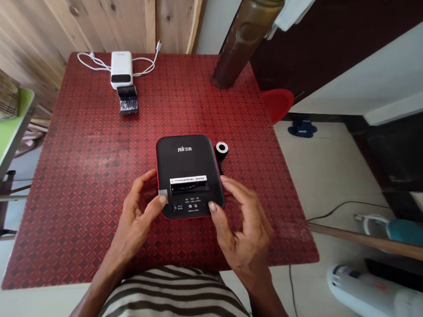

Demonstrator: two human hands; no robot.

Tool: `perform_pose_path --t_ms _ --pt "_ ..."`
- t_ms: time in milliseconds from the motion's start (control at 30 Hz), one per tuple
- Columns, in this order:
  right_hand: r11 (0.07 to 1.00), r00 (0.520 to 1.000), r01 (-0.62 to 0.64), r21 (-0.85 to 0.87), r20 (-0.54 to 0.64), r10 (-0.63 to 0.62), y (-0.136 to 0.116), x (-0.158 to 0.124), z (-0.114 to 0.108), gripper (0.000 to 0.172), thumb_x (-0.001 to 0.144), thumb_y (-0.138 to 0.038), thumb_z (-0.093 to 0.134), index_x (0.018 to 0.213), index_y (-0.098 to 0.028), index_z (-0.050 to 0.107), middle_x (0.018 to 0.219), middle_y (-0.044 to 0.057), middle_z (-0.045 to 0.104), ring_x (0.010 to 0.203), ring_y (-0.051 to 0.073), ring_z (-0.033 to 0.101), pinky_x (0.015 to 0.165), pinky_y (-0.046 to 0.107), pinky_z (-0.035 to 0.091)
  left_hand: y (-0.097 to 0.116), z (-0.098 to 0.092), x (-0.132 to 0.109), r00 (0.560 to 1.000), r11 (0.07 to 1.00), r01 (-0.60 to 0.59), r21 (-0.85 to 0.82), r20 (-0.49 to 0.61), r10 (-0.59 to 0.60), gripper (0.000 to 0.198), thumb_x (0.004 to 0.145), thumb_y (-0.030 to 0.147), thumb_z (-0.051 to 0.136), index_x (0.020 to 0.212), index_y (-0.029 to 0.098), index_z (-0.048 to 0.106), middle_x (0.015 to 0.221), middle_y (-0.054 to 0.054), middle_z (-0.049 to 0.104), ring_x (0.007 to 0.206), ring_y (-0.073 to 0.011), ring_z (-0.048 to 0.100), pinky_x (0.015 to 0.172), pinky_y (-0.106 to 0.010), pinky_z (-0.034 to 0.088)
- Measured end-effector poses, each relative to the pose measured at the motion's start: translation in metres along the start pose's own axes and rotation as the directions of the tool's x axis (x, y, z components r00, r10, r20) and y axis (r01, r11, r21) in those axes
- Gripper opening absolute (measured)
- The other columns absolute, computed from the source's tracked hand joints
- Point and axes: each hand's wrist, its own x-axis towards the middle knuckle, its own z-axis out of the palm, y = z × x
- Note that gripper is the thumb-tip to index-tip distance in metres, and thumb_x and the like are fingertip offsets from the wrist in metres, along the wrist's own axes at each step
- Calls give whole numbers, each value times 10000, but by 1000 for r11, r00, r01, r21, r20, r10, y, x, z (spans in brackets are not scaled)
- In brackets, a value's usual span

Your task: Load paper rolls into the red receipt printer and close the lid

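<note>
A black receipt printer (188,159) with red edges lies on the red patterned table, its paper slot and small buttons toward me. My left hand (138,210) holds its left side, the thumb on a grey sticker (163,196) at the edge and the fingers along the flank. At the lower right corner, my right hand (240,218) grips it with the thumb on top and the fingers at the side. A white warning label (188,180) runs above the slot. Close to the printer's right side is a small black thing with a white ring-shaped end (222,147).
A white power bank (121,69) with a white cable (146,71) and a crumpled black wrapper (128,100) sit at the table's far left. A tall brown bottle (241,40) stands at the back right. Beyond the right edge is a red stool (279,104).
</note>
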Motion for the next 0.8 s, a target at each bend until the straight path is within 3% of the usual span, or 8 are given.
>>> perform_pose_path --t_ms 167,333,667,800 --pt "994 993 -109 3 48 109 6 -12 3 473 1110 -361 693 1556 -220 620 1393 172 802 1225 322 821 1008 518 724 4 2 3 1000 1000 17 20 -19 -17 599 971 560 836 1471 260 700 1502 -133 777 1350 -373 751 1113 -541 617" --pt "992 989 -123 7 80 122 10 -24 6 502 1133 -435 638 1577 -203 612 1403 183 807 1230 329 821 995 499 716 -3 5 4 997 997 35 -76 -63 -40 556 970 470 851 1469 265 719 1489 -103 785 1335 -342 746 1156 -507 559" --pt "993 989 -116 24 93 113 9 -17 7 485 1155 -486 609 1544 -197 629 1382 180 815 1232 314 826 998 475 721 -7 9 4 997 994 12 -105 -78 -20 499 997 419 834 1465 279 733 1513 -95 779 1375 -334 744 1187 -510 572" --pt "994 984 -112 3 137 110 9 -9 -3 515 1152 -518 614 1560 -204 632 1392 179 816 1238 323 825 991 496 726 -8 7 2 998 996 -2 -84 -59 -3 487 1012 439 818 1468 298 722 1499 -87 786 1381 -341 743 1171 -520 594"
